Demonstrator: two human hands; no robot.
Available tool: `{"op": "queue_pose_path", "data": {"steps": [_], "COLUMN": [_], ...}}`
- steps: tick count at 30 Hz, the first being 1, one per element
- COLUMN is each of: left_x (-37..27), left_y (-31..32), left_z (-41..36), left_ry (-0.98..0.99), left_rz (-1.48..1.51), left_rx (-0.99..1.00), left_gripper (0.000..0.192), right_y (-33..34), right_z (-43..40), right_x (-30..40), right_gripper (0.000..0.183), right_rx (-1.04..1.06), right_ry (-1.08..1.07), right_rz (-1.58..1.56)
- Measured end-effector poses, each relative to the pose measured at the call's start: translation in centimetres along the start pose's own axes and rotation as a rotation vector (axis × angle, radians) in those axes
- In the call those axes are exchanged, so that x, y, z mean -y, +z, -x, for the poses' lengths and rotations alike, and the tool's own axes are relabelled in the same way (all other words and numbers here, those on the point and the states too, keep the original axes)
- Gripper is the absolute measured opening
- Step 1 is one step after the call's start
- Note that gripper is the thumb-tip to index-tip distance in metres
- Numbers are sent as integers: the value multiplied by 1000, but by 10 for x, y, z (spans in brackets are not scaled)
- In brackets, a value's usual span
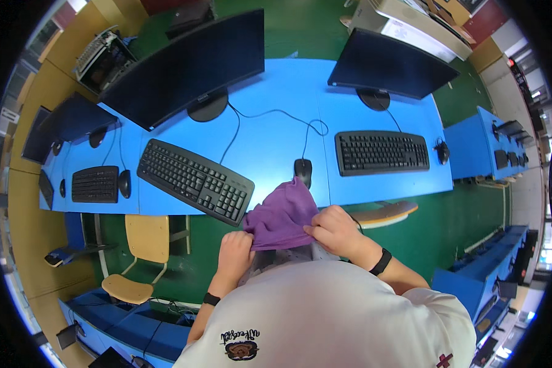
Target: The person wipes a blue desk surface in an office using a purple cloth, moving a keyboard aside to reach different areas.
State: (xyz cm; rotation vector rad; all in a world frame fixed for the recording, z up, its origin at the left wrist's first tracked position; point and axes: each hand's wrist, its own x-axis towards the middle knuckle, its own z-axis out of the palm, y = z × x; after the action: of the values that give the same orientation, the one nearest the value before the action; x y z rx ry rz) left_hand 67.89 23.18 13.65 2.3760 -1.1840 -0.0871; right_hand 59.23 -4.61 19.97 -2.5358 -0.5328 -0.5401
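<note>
A purple cloth [283, 218] hangs between my two hands at the front edge of the blue desk [276, 147]. My left hand [235, 253] pinches its lower left corner, and my right hand [336, 230] grips its right edge. The cloth's far tip touches or covers the near end of a black mouse [303, 171]. Just left of the cloth, a black keyboard [195, 179] lies slanted, its near corner close to the desk's edge. Behind that keyboard stands a large dark monitor [193, 69].
To the right are a second keyboard [382, 152], a monitor [391, 64] and another mouse [443, 152]. Cables [276, 111] cross the desk. At left stand more monitors, a keyboard [95, 184] and a wooden chair [147, 239]. A round-edged seat [386, 213] shows beyond the desk's edge.
</note>
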Motion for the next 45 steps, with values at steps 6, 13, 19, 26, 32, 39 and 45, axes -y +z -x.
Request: {"op": "queue_pose_path", "data": {"steps": [6,13,19,26,32,39,45], "left_x": [33,94,141,192,177,171,174], "left_y": [2,-40,-68,-105,-187,-288,-343], "left_z": [51,114,143,131,61,7,-24], "left_ry": [-103,-92,-16,-93,-186,-133,-19], "left_rz": [277,164,70,132,375,697,761], "left_rx": [407,394,20,-70,-96,-62,-94], "left_gripper": [35,38,32,19,13,10,12], "right_y": [19,58,97,89,35,-44,-92], "right_z": [0,-22,-66,-89,-152,-230,-263], "right_x": [57,137,181,171,152,147,134], "right_gripper": [14,13,18,21,22,8,10], "right_rx": [45,52,139,81,-199,-140,-33], "right_ry": [54,100,181,232,386,624,582], "right_rz": [-6,68,-102,43,25,-335,-688]}}
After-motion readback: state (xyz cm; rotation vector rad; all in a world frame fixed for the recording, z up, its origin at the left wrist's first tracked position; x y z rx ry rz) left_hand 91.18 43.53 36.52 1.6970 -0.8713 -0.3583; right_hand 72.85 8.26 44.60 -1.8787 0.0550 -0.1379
